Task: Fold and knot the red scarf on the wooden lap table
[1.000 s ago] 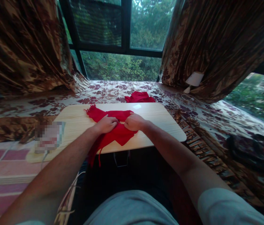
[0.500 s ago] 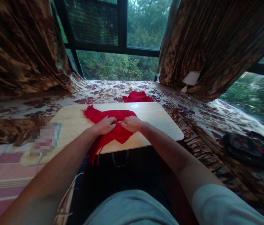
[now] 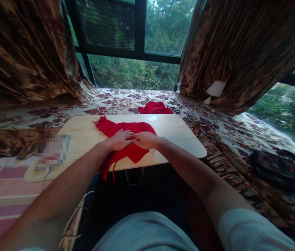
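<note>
A red fringed scarf [image 3: 134,127] lies bunched across a light wooden table [image 3: 182,136], with some of its fringe hanging over the near edge. On the middle of the cloth, my left hand [image 3: 121,140] rests palm down, fingers stretched to the right. My right hand [image 3: 145,140] lies flat from the other side, and its fingertips meet those of the left. Both hands press on the scarf without gripping it. The cloth under the palms is hidden.
A second red cloth [image 3: 155,108] lies on the flowered cover beyond the table. A blurred-out device [image 3: 51,152] with a cable sits at the table's left end. A small white lamp [image 3: 215,89] stands by the right curtain, and a dark bag [image 3: 275,170] lies at the right.
The fingers of my right hand, curled at the cloth before, now lie flatter. Both hands have come closer until their fingertips meet. The view has shifted slightly.
</note>
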`<state>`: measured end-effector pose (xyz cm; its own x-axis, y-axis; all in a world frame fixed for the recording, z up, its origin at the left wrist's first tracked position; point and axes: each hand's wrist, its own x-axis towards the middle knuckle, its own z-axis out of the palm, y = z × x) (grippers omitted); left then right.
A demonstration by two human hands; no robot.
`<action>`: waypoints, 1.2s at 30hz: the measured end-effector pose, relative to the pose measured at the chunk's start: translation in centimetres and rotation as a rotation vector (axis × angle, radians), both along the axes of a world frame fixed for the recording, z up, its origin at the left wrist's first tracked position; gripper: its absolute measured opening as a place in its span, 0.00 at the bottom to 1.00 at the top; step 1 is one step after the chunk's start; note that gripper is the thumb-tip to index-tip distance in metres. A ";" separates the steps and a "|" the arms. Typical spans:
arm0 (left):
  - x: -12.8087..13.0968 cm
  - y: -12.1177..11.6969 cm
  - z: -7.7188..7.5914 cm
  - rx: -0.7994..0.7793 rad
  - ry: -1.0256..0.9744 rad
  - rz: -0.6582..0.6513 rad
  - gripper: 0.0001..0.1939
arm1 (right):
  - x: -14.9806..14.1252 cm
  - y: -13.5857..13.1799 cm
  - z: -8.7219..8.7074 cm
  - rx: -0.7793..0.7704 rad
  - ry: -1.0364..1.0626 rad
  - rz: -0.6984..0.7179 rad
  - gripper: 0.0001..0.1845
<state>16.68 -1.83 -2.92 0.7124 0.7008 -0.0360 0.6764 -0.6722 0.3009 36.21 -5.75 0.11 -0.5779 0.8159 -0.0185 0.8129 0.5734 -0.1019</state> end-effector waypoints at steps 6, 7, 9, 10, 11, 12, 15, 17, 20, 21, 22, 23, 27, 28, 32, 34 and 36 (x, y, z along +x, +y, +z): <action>0.0 -1.4 0.0 0.115 -0.146 0.049 0.23 | 0.3 -0.5 -0.1 0.086 0.017 -0.025 0.23; 0.0 -1.7 -0.1 0.165 -0.195 0.086 0.24 | 0.5 -0.5 -0.1 0.141 0.040 -0.046 0.24; -0.2 -2.0 -0.3 0.236 -0.264 0.163 0.25 | 0.8 -0.4 -0.4 0.224 0.074 -0.108 0.25; -0.3 -1.9 -0.4 0.249 -0.261 0.194 0.26 | 1.0 -0.3 -0.7 0.234 0.073 -0.142 0.25; -0.4 -1.8 -0.5 0.244 -0.224 0.212 0.28 | 1.1 0.0 -1.0 0.215 0.059 -0.174 0.26; -0.5 -1.5 -0.7 0.223 -0.160 0.219 0.30 | 1.3 0.4 -1.5 0.175 0.039 -0.200 0.28; -0.4 -0.6 -1.0 0.131 0.048 0.215 0.34 | 2.2 2.2 -2.8 0.063 0.000 -0.248 0.34; -0.1 0.0 -1.1 0.105 0.107 0.216 0.35 | 2.9 3.5 -3.5 0.047 0.010 -0.258 0.34; 0.6 0.5 -1.0 0.092 0.121 0.236 0.36 | 4.0 5.3 -4.0 0.049 0.034 -0.236 0.31; 0.9 0.6 -0.9 0.086 0.122 0.243 0.37 | 4.4 5.7 -4.1 0.063 0.052 -0.230 0.29; 1.1 0.7 -0.9 0.081 0.124 0.251 0.37 | 4.7 6.1 -4.2 0.086 0.076 -0.234 0.29; 1.3 0.8 -1.0 0.079 0.124 0.259 0.37 | 5.0 6.4 -4.4 0.109 0.102 -0.252 0.28; 1.8 1.4 -1.3 0.117 0.085 0.271 0.35 | 6.0 7.2 -4.8 0.082 0.190 -0.364 0.30; 1.8 1.6 -1.3 0.118 0.053 0.260 0.35 | 6.2 7.3 -4.8 0.073 0.228 -0.395 0.30; 0.1 1.7 -0.9 0.096 -0.323 0.307 0.34 | 8.1 6.9 -4.6 0.194 0.470 -0.670 0.31; -1.8 1.5 -1.0 0.144 -0.579 0.510 0.31 | 9.6 6.0 -4.7 0.211 0.503 -0.853 0.33; -3.9 1.4 -1.4 0.185 -0.707 0.763 0.28 | 11.0 5.0 -5.0 0.199 0.475 -0.991 0.29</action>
